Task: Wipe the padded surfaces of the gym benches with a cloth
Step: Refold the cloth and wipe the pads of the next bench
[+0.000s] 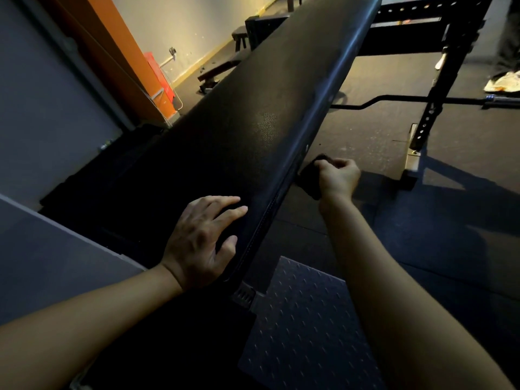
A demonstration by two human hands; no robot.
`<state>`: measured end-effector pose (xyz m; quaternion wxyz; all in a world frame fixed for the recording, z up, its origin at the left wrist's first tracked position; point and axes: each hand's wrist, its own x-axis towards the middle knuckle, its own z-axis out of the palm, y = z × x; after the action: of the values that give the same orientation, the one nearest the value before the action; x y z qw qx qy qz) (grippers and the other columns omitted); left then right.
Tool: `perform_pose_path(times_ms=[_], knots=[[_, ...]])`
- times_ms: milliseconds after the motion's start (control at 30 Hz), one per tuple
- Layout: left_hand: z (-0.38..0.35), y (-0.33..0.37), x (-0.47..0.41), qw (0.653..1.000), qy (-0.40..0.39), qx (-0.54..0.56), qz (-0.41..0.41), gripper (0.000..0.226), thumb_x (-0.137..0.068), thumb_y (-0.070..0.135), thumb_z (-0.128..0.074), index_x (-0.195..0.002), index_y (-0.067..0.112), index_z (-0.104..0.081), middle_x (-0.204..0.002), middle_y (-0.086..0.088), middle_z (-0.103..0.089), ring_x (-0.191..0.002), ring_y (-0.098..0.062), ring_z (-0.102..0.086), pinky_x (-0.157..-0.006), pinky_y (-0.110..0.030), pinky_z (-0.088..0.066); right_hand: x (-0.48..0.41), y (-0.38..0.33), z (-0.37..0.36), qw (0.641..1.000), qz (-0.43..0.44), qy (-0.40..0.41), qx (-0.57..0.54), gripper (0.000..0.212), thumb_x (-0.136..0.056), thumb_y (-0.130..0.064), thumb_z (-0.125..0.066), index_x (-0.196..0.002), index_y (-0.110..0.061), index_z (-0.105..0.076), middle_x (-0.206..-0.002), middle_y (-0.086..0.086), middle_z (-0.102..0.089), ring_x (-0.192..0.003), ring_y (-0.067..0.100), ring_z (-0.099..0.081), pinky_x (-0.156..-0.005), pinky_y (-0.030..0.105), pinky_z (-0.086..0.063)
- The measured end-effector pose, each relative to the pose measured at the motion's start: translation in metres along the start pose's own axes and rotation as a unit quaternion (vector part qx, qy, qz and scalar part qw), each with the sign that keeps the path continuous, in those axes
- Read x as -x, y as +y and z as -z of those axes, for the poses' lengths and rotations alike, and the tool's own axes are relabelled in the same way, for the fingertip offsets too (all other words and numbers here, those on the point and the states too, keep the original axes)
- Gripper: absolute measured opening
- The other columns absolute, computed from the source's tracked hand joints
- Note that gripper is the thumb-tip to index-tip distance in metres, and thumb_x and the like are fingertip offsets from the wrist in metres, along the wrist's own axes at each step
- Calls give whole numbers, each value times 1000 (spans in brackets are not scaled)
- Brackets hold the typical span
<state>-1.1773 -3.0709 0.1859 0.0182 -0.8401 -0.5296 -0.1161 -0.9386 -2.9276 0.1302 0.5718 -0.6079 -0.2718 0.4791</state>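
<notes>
A long black padded bench [253, 114] runs diagonally from the lower middle to the top right of the head view. My left hand [201, 240] lies flat on the pad near its lower end, fingers spread, holding nothing. My right hand [336, 178] is at the bench's right side edge, fingers closed around a dark cloth [311, 175]. The cloth is pressed against the side of the pad. Most of the cloth is hidden by my fingers and by shadow.
A metal checker plate [304, 322] sits on the floor below the bench's end. A black rack frame [430, 108] and a curl bar [408, 99] stand to the right. Another person's shoes [503, 81] are at the far right. A second bench [219, 68] lies by the far wall.
</notes>
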Motion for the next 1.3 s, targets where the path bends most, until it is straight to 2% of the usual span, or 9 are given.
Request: perform_pose_path(times_ms=[100, 333, 500, 700, 933, 1033, 1100, 1233, 1300], knots=[[-1, 0, 1, 1000, 1, -2, 0, 54, -89, 38, -46, -135, 15, -64, -143, -3, -56, -131, -22, -51, -110, -46, -37, 22, 8, -13, 997, 6, -18, -78, 22, -87, -18, -77, -97, -28, -60, -107, 2, -65, -101, 20, -67, -86, 47, -61], [-1, 1, 0, 1000, 8, -2, 0, 54, -89, 37, -46, -133, 14, -65, -142, -4, -57, -130, -23, -52, -112, -42, -33, 66, 31, -4, 978, 40, -76, -190, 15, -89, -3, -73, -100, -10, -65, -95, 1, -70, -89, 11, -69, -91, 39, -58], [0, 2, 1, 1000, 5, -6, 3, 54, -88, 36, -46, -134, 14, -64, -141, -4, -57, -130, -23, -51, -112, -41, -32, 89, 38, 7, 970, 33, -121, -210, 16, -87, 1, -72, -98, -8, -66, -96, 4, -73, -98, 24, -68, -100, 58, -51], [1, 2, 1, 1000, 1, -8, 7, 53, -88, 36, -47, -134, 16, -63, -141, -3, -57, -131, -22, -51, -110, -46, -37, 131, 42, 24, 961, 45, -189, -194, 20, -87, -1, -72, -104, 4, -62, -96, 9, -71, -91, 26, -65, -87, 49, -51], [1, 1, 1, 1000, -3, -8, 4, 54, -88, 38, -46, -135, 17, -63, -142, -2, -57, -131, -23, -51, -110, -46, -37, 150, 27, 63, 948, -31, -308, -70, 14, -85, -5, -76, -96, -7, -68, -95, 11, -74, -94, 32, -71, -81, 42, -59], [0, 1, 2, 1000, 3, -5, 3, 53, -88, 37, -46, -134, 16, -63, -141, -2, -58, -130, -23, -51, -110, -45, -36, 128, 17, 71, 981, -83, -165, -58, 16, -89, -8, -73, -103, -6, -68, -95, 13, -72, -92, 32, -71, -79, 49, -60], [-1, 1, 2, 1000, 5, -3, 2, 53, -88, 36, -46, -134, 16, -64, -141, -3, -58, -130, -23, -51, -110, -46, -37, 106, 11, 68, 996, -58, -52, -52, 14, -91, -16, -73, -103, -12, -65, -105, 14, -69, -101, 32, -69, -82, 50, -61], [-4, -2, 3, 1000, 10, 4, 0, 53, -89, 36, -47, -135, 16, -63, -142, -2, -57, -132, -22, -51, -111, -47, -37, 83, 1, 36, 993, -34, 38, -107, 21, -93, -19, -73, -108, -13, -59, -102, 4, -63, -90, 15, -64, -57, 22, -59], [-4, -2, 3, 1000, 11, 6, -4, 53, -88, 35, -47, -135, 16, -63, -142, -2, -57, -132, -22, -51, -110, -45, -37, 84, 0, 18, 986, -34, 50, -153, 26, -93, -13, -72, -113, -10, -56, -103, 5, -63, -89, 14, -65, -57, 17, -56]])
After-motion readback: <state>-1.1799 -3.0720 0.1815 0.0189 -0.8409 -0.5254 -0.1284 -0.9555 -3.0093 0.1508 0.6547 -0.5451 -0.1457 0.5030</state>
